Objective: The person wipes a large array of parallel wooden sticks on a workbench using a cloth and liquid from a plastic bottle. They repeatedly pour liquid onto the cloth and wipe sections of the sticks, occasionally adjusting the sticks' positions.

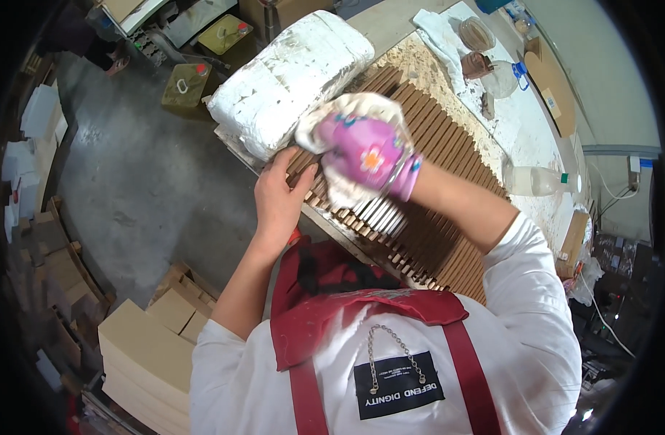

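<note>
A row of brown strips (pixel 448 138), packed side by side, covers the near part of the worktable. My right hand (pixel 365 148), in a purple flowered glove, is closed on a crumpled white cloth (pixel 347 190) and presses it on the strips. Some motion blur shows there. Under and beside the cloth, several strips look pale and shiny. My bare left hand (pixel 278 192) grips the strips at the left end of the row, thumb and fingers on either side. Just beyond it lies a large white wrapped block (pixel 292 76), stained brown.
Crumbs and brown stains cover the worktable (pixel 524 138) behind the strips. A clear bottle with a green cap (pixel 539 181), a jug with a blue handle (pixel 503 78) and a white towel (pixel 441 43) lie there. Yellowish canisters (pixel 184 90) stand on the floor; cardboard (pixel 144 348) is stacked lower left.
</note>
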{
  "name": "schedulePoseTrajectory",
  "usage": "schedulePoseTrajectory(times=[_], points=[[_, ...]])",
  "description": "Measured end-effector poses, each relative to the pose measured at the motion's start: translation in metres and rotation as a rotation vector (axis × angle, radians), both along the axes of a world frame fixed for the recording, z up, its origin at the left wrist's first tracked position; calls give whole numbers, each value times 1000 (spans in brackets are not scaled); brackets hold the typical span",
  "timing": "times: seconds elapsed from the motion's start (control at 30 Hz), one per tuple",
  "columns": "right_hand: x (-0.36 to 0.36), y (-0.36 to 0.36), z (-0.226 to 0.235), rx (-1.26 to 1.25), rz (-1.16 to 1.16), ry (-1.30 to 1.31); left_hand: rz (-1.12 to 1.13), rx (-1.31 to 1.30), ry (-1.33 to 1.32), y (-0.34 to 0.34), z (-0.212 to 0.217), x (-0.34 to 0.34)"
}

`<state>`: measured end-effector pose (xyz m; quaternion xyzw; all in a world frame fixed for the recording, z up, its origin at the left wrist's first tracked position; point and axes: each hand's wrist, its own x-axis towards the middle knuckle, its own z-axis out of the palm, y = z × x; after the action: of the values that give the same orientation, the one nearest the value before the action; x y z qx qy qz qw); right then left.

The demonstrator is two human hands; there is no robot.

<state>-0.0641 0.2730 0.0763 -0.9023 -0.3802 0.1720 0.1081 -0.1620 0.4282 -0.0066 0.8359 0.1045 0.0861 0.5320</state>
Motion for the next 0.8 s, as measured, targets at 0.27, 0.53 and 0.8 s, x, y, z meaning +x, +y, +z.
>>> schedulePoseTrajectory(times=[0.27, 0.53, 0.8], points=[[120, -93, -9, -172, -523, -175, -68, 119, -17, -3, 10, 1], [74, -74, 11, 598, -360, 342, -112, 47, -4, 4, 2, -3], [78, -82, -40, 143, -239, -337, -124, 154, -25, 5, -1, -1]])
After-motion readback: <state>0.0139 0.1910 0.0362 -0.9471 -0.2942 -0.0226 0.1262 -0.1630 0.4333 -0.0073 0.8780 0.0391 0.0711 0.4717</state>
